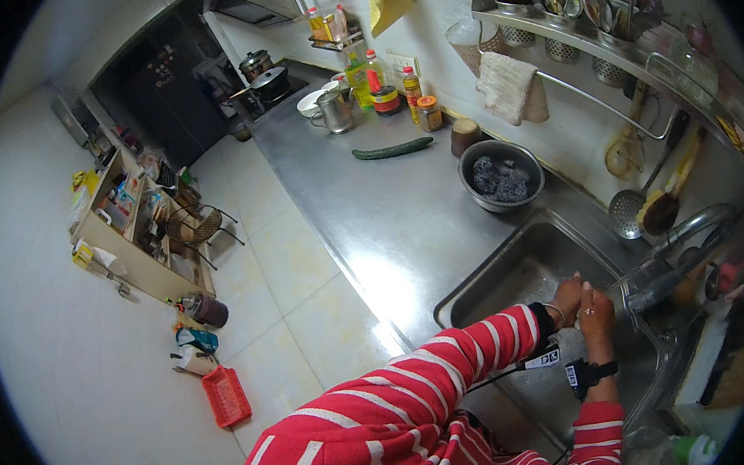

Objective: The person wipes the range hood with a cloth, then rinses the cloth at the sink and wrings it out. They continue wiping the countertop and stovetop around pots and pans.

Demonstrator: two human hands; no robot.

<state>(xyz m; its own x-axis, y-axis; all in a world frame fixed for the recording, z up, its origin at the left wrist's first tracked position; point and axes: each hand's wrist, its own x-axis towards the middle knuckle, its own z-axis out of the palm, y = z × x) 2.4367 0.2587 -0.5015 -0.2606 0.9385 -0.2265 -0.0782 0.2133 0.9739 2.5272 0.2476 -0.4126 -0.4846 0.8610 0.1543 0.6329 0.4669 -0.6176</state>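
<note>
My left hand (567,302) and my right hand (596,314) are pressed together over the stainless steel sink (482,302), fingers curled in. Whatever may be between them is hidden. Just below the left wrist is a greyish, cloth-like thing (571,342); whether either hand touches it is unclear. To the right of the hands, the metal faucet (691,250) reaches over the sink, and a thin stream of water seems to run near its spout. Black straps with small devices sit on both wrists.
A steel bowl (502,176) with dark scouring pads stands behind the sink on the steel counter (342,189). Farther along are a cucumber (393,149), a brown cup (465,137), a metal pitcher (336,111) and several bottles. A skimmer (626,209) hangs on the wall.
</note>
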